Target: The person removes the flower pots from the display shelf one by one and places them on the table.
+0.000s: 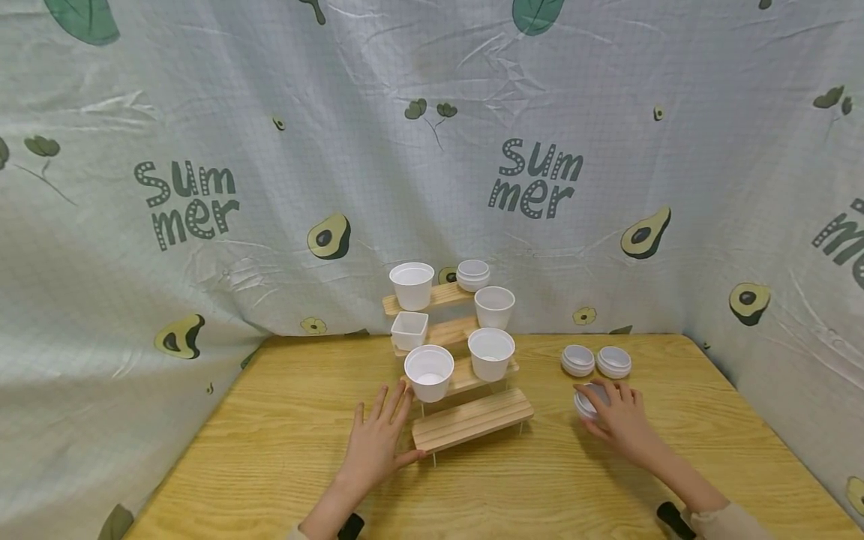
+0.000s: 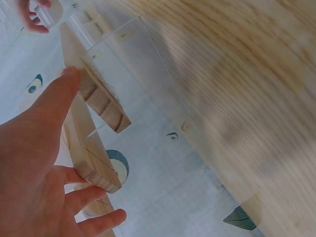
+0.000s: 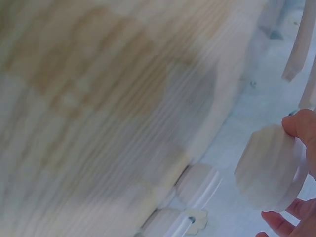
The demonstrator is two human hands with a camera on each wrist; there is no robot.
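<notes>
Right of tiered wooden stand (image 1: pixel 472 420), right hand (image 1: pixel 628 424) pinches white round pot (image 3: pixel 266 170) between curled fingers above counter (image 1: pixel 283 435), near 2 similar pots (image 1: pixel 577 361). Left hand (image 1: pixel 376 441): fingers spread, touching stand's end. Best keep pot level, stand steady.

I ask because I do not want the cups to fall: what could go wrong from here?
The left hand touches the stand; a push might shift it and topple cups. Its fingertips are close to the front left cup, which they could knock. The right hand holds a jar between thumb and fingers, so it might slip.
</notes>
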